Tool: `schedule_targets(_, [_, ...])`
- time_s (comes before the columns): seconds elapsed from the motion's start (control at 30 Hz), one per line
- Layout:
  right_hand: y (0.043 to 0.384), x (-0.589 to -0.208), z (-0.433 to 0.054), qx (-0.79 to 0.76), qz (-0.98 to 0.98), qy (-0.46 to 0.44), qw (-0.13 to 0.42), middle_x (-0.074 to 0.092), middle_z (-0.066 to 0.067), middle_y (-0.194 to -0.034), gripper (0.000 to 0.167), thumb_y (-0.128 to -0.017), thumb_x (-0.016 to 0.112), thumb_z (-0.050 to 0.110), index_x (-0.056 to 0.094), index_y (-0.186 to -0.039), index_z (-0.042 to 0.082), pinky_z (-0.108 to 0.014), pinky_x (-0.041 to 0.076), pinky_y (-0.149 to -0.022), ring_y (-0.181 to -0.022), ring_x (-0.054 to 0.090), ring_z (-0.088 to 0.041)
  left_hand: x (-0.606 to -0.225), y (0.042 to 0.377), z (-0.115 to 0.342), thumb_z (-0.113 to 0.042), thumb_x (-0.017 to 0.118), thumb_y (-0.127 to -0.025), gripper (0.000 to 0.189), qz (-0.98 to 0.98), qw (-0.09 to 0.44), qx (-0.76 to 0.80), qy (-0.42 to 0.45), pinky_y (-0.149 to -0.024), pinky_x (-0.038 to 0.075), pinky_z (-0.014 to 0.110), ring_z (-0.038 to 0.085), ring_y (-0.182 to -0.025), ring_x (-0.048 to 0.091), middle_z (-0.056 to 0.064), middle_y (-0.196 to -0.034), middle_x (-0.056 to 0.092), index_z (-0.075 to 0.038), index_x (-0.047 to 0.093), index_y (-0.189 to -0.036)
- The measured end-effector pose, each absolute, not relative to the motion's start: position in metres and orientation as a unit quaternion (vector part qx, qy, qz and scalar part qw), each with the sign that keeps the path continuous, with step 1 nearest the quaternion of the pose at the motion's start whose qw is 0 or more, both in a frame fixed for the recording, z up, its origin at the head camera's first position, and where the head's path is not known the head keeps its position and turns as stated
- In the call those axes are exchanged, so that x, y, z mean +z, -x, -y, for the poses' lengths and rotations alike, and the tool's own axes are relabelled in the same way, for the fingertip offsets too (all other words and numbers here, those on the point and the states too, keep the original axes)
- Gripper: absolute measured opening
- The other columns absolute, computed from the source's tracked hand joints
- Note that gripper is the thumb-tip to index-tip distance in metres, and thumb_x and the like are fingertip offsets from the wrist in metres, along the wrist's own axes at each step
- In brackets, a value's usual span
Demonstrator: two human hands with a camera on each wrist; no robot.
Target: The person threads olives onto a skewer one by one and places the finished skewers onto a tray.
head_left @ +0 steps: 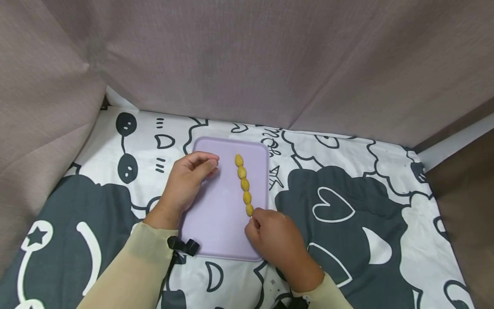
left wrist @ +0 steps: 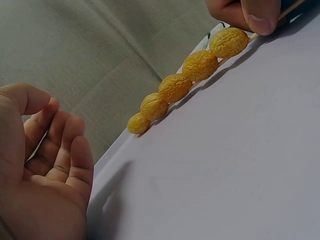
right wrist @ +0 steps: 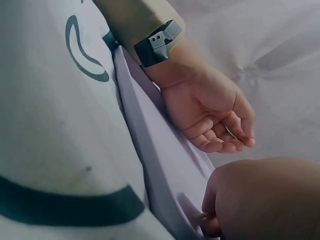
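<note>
A thin wooden skewer (left wrist: 295, 7) carries several yellow, wrinkled, olive-shaped pieces (head_left: 245, 184) in a row. My right hand (head_left: 275, 236) pinches its bare near end between thumb and fingers. The row slants away from that hand over the lilac tray (head_left: 220, 231), its far tip toward the tray's back edge. To the left, my left hand (head_left: 189, 180) hovers over the tray's left side, fingers loosely curled and thumb near the index finger. Nothing shows between those fingers in the left wrist view. In the right wrist view my right hand (right wrist: 270, 200) hides the pieces.
Beneath the tray lies a black-and-white cartoon-print cloth (head_left: 332, 206). A grey-beige fabric curtain (head_left: 247, 64) stands behind and along the left. At the right is a brown panel (head_left: 467, 193). A black strap mount (head_left: 183, 245) sits on the left wrist.
</note>
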State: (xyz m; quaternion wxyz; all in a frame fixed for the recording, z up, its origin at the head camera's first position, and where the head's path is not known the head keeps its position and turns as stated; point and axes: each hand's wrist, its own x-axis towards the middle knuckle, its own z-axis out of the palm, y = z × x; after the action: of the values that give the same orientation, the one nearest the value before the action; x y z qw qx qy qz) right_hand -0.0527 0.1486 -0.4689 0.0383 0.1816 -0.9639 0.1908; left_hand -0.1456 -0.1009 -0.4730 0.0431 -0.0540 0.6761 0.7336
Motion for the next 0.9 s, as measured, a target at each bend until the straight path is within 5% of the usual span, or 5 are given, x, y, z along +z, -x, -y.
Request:
schedule_targets(0.3, [0.0527,-0.4689,-0.1481,0.179,0.965,-0.186,0.039,0.037,0.013,-0.057,0.039,-0.091,0.071,0.011,0.047,-0.065,0.025,-0.02,0.023,-0.044,-0.051,0.033,-0.004,-0.4734,0.1452,0.1012,-0.014,0.073,-0.108,0.026,-0.676,0.045,0.734,0.048,-0.091,0.066,0.025,0.022,-0.098,0.078,0.013,-0.112,0.078,0.006,0.077,-0.124])
schedule_targets(0.67, [0.0543,-0.4715,-0.1505,0.172,0.964,-0.197,0.048,0.035,0.014,-0.057,0.043,-0.09,0.074,0.012,0.043,-0.064,0.026,-0.019,0.021,-0.045,-0.051,0.033,-0.003,-0.4734,0.1448,0.1003,-0.013,0.074,-0.108,0.024,-0.674,0.04,0.736,0.041,-0.089,0.065,0.025,0.015,-0.093,0.077,0.003,-0.105,0.08,0.006,0.078,-0.122])
schedule_targets(0.9, [0.0539,-0.4701,-0.1507,0.178,0.962,-0.199,0.046,0.035,0.014,-0.057,0.044,-0.091,0.076,0.012,0.043,-0.064,0.026,-0.019,0.021,-0.046,-0.051,0.034,-0.003,-0.474,0.1447,0.1003,-0.014,0.073,-0.108,0.024,-0.678,0.039,0.733,0.04,-0.089,0.066,0.025,0.016,-0.093,0.077,0.006,-0.106,0.079,0.006,0.078,-0.122])
